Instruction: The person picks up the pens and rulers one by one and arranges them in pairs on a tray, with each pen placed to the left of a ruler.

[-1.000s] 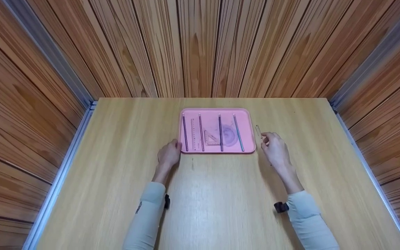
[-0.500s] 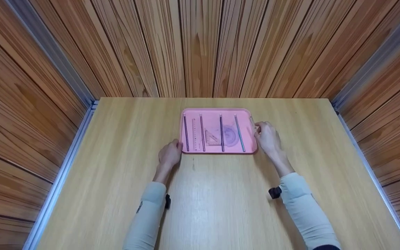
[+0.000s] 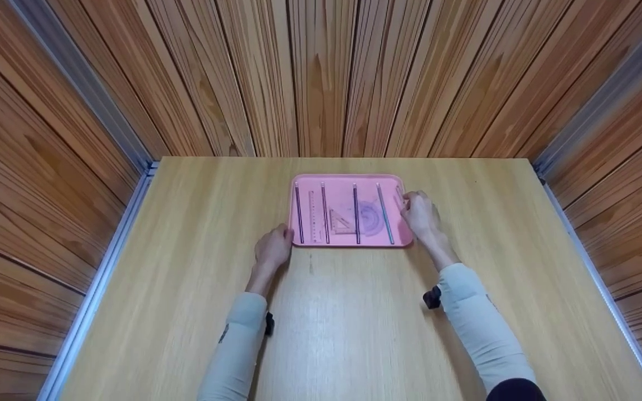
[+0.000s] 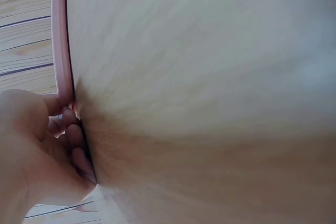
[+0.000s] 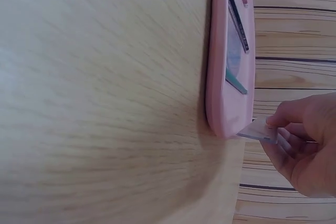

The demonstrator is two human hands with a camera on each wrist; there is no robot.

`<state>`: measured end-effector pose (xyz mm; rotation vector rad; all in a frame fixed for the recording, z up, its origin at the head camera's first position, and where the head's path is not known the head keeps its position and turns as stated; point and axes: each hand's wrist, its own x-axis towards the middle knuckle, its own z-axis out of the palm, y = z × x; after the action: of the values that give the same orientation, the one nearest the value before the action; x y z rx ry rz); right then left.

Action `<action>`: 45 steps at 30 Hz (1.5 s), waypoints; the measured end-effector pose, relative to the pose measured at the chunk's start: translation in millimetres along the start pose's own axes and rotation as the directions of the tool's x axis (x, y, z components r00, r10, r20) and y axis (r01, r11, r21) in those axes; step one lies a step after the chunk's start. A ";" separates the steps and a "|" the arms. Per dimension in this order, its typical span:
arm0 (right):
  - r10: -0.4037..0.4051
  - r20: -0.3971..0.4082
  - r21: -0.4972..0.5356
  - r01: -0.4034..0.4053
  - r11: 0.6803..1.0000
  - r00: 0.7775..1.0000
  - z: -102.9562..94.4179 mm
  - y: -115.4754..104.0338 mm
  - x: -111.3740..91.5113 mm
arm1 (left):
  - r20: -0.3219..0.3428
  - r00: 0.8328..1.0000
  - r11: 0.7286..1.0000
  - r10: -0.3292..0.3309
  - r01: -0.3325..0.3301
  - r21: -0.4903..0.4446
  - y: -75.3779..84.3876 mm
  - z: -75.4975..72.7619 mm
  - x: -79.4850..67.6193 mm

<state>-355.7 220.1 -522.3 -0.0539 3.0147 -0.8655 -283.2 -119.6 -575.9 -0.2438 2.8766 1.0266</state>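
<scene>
A pink tray [image 3: 339, 194] lies on the table, bearing several dark pencils [image 3: 300, 214] and a teal pencil [image 3: 385, 214]. Between them are a clear ruler [image 3: 312, 217], a clear set square [image 3: 342, 224] and a round-edged protractor [image 3: 375, 223]. My left hand [image 3: 273, 246] pinches the tray's rim [image 4: 62, 61] at the front left corner, thumb over it and other fingers curled low beside it. My right hand [image 3: 422, 214] pinches a clear, pointed set square [image 5: 257, 131] between thumb and fingers. Its tip overlaps the tray's right end.
The wooden table [image 3: 321, 323] reaches back to a wall of wooden planks [image 3: 321, 83]. Metal rails [image 3: 98, 273] run along the table's sides. A small black camera [image 3: 432, 298] sits at the right wrist, with another [image 3: 269, 324] at the left.
My right hand has moved left and slightly away from me, bringing the clear set square from beside the tray to over its right edge. The left hand stays at the tray's corner.
</scene>
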 end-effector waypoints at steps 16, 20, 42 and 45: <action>-0.126 -0.037 -0.158 0.119 0.980 0.991 23.7 0.3 12.9 | -0.037 0.999 0.998 0.030 -0.028 0.053 -1.4 1.9 2.5; -0.136 -0.040 -0.164 0.128 0.978 0.990 26.1 -0.9 13.5 | -0.030 0.999 0.999 0.010 -0.009 0.047 -1.4 1.1 2.0; -0.146 0.015 -0.160 0.147 0.976 0.989 41.6 3.2 12.4 | -0.047 0.998 0.997 0.039 -0.035 0.070 -1.4 1.0 2.7; -0.169 -0.012 -0.197 0.163 0.967 0.986 42.0 3.7 11.1 | -0.028 0.999 0.998 0.031 -0.029 0.054 -1.0 2.4 3.5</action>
<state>-366.3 200.5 -559.8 -0.3017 3.1477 -0.5773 -286.4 -119.2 -578.8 -0.2143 2.9372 0.9566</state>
